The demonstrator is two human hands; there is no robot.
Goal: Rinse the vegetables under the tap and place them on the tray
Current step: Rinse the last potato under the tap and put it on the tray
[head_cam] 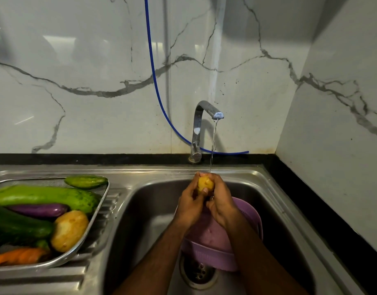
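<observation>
A small yellow potato (205,183) is held over the sink basin by both hands. My left hand (190,206) grips it from the left and my right hand (220,201) wraps it from the right. Water runs from the chrome tap (199,128) in a thin stream onto the fingers and the potato. On the drainboard at the left sits a steel tray (98,216) holding a larger potato (69,230), a purple aubergine (39,210), green gourds and cucumbers (45,195), and a carrot (17,256).
A purple plastic colander (250,220) lies in the sink basin (145,209) under my forearms, above the drain (197,273). A blue hose (153,71) hangs down the marble wall behind the tap. A black counter edge runs along the right.
</observation>
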